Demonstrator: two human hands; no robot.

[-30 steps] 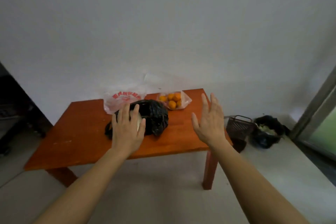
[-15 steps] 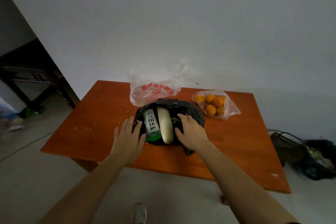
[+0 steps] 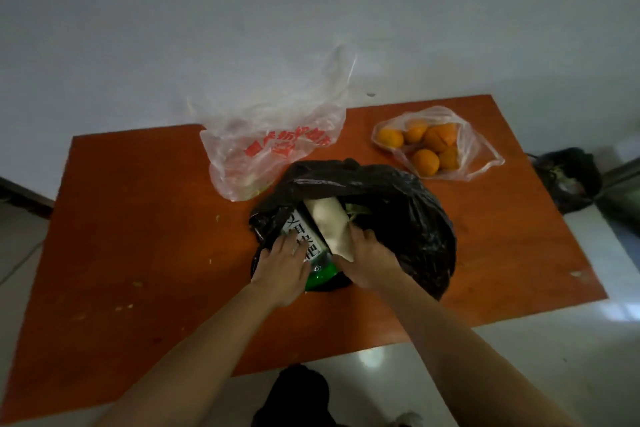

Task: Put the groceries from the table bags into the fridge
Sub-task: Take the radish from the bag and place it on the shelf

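Note:
A black plastic bag (image 3: 408, 218) lies open in the middle of the orange wooden table (image 3: 138, 218). Inside it, side by side, are a white radish (image 3: 329, 218) and a green packet with a white printed label (image 3: 320, 276). My left hand (image 3: 282, 267) rests with fairly straight fingers on the packet's label. My right hand (image 3: 369, 260) curls its fingers round the near end of the radish. Some green leaves show deeper in the bag.
A clear bag with red print (image 3: 263, 156) stands behind the black bag. A clear bag of oranges (image 3: 429, 146) lies at the table's far right. A dark rubbish bag (image 3: 568, 180) sits on the floor to the right. The wall runs just behind the table.
I have come closer and look down more steeply. Both hands moved inward into the bag mouth: the left onto the packet, the right onto the radish.

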